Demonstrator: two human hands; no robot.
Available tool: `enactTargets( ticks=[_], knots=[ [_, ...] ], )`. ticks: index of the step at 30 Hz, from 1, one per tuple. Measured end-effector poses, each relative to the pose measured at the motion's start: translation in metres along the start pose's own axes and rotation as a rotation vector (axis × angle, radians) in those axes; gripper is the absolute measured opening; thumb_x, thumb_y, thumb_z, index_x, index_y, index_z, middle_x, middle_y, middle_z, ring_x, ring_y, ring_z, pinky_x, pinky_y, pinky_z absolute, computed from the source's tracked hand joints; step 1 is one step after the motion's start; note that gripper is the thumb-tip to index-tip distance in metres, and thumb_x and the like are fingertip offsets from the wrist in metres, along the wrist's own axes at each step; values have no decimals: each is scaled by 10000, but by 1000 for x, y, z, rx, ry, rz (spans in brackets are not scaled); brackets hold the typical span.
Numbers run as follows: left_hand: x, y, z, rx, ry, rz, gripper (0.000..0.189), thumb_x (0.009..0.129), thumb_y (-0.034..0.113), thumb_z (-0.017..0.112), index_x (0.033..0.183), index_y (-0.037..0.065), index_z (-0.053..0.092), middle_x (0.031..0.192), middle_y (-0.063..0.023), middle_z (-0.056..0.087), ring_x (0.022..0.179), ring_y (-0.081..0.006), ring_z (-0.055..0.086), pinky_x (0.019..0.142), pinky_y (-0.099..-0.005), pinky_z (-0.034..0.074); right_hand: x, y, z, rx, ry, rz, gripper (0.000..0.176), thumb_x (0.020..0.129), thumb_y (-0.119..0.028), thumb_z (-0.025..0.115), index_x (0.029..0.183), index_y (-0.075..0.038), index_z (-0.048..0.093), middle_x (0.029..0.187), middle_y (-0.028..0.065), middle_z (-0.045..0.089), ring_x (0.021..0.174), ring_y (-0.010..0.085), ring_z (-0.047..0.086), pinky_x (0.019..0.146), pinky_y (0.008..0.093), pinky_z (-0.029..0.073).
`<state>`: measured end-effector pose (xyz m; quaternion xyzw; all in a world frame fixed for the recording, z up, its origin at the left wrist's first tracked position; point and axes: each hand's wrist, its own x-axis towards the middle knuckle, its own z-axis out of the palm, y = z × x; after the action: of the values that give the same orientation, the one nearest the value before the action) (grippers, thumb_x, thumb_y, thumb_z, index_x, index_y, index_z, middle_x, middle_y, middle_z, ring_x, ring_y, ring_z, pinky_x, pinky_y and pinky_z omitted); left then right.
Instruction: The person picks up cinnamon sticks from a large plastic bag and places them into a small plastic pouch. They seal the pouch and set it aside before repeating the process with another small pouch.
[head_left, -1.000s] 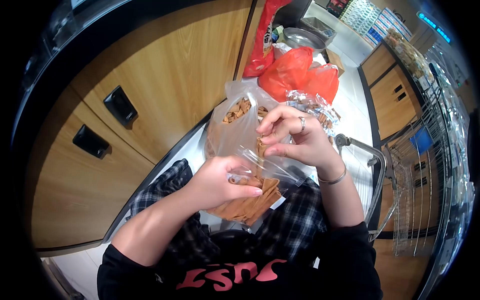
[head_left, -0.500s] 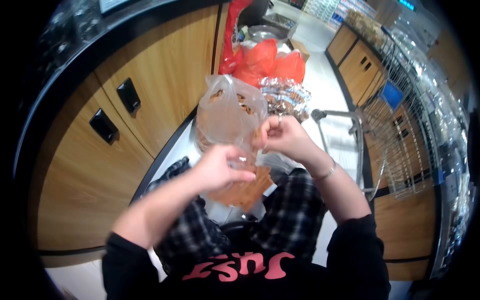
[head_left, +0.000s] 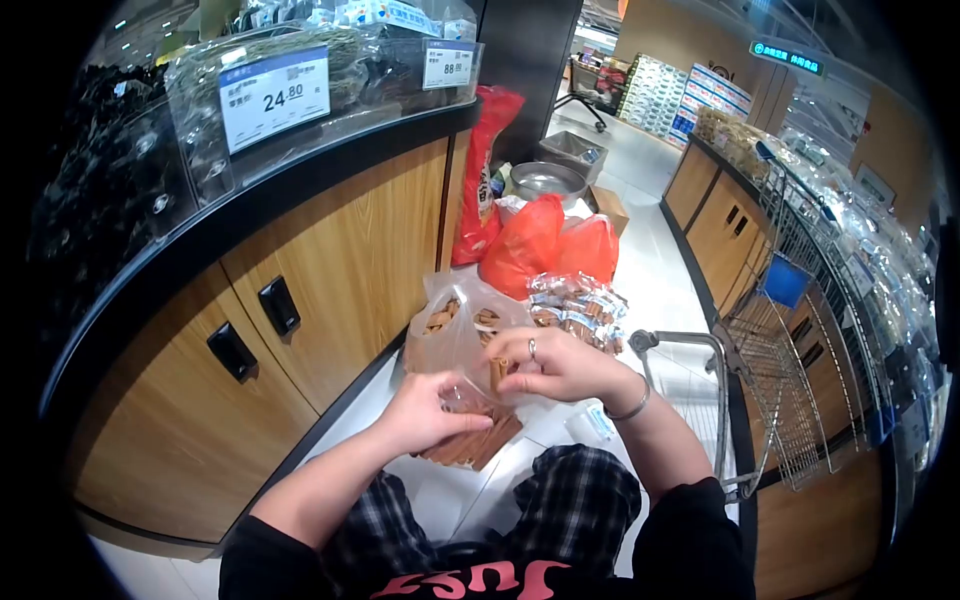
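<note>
My left hand [head_left: 430,412] is closed on the upper edge of a small clear bag [head_left: 472,440] filled with brown cinnamon-like sticks, hanging above the floor between my knees. Just to its right, my right hand [head_left: 548,368] pinches a short piece of brown stick [head_left: 499,374] over the bag's opening. Behind both hands stands a larger translucent plastic bag [head_left: 445,335] with more brown sticks inside. Several filled clear packets [head_left: 580,312] lie in a pile beyond my right hand.
Red plastic bags [head_left: 525,245], a tall red sack [head_left: 487,180], a metal bowl [head_left: 548,180] and a cardboard box [head_left: 608,208] stand farther back. A wooden cabinet [head_left: 350,260] runs along the left. On the right is a wire shopping cart [head_left: 770,345]. A white packet [head_left: 590,424] lies near my right knee.
The view has tilted up, showing more of the aisle and shelves. The small bag now hangs more to the left, and the stick piece in my right hand has come into clear view.
</note>
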<state>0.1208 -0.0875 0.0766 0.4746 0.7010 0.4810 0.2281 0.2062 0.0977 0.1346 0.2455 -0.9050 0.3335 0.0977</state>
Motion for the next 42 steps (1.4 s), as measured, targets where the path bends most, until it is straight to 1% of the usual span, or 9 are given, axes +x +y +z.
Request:
enactTargets(
  ticks=[5,14,20,22,26,28,34,38,42],
  knots=[
    [18,-10,13,7,1,-27,354,597,257,762,829,38,609,744,-49,611,683,-110,561,641,-247,442,-9,22,-14,-13,-147,-38,193,747,-179,584,784,10,593,979,92,541,876,245,538,748,313,433],
    [36,-12,25,-73,-6,-117,349,633,261,728,886,48,617,790,-56,628,735,-121,580,695,-264,449,-8,56,-23,340,-112,-132,178,716,-140,616,777,27,617,1034,127,533,945,243,523,799,317,424],
    [6,-40,45,-137,137,-98,308,635,253,724,848,57,620,781,-78,629,717,-141,592,682,-268,453,-4,42,-12,-52,-285,-201,157,715,-145,629,665,2,601,985,99,543,861,228,553,732,308,451],
    [-5,-31,52,-67,180,-60,329,611,260,750,841,59,628,743,-58,631,617,-99,565,604,-252,456,-2,31,-5,-92,-331,-223,148,704,-139,632,654,-3,603,945,85,555,830,224,559,714,308,453],
    [-32,-8,66,-40,190,-192,304,614,211,749,834,45,621,746,-54,629,650,-94,570,622,-253,461,-4,20,15,-20,-433,-185,151,686,-148,647,684,-1,609,893,76,571,797,225,566,698,300,452],
    [-45,-16,80,-209,333,-309,297,606,183,754,814,27,612,740,-44,627,671,-86,564,637,-246,459,-12,17,27,41,-438,-163,156,684,-152,651,702,-2,611,877,76,575,787,227,568,693,298,451],
    [-71,-20,119,-249,490,-207,272,601,217,745,771,39,630,726,-76,629,673,-125,583,661,-261,453,-32,1,39,146,-411,-87,139,652,-143,663,716,-27,620,857,98,588,769,222,575,684,300,453],
    [-79,-17,138,-264,494,-244,276,601,132,748,788,-4,597,769,-69,618,708,-110,560,686,-254,447,-49,-1,39,192,-448,-71,137,650,-109,663,731,-14,606,850,67,600,761,208,582,677,271,454],
    [-77,-22,157,-240,478,-246,247,608,181,735,772,33,625,748,-74,625,704,-134,580,688,-260,447,-60,14,48,213,-513,-26,113,650,-94,646,725,-15,614,855,58,599,769,197,576,679,268,450]
  ],
)
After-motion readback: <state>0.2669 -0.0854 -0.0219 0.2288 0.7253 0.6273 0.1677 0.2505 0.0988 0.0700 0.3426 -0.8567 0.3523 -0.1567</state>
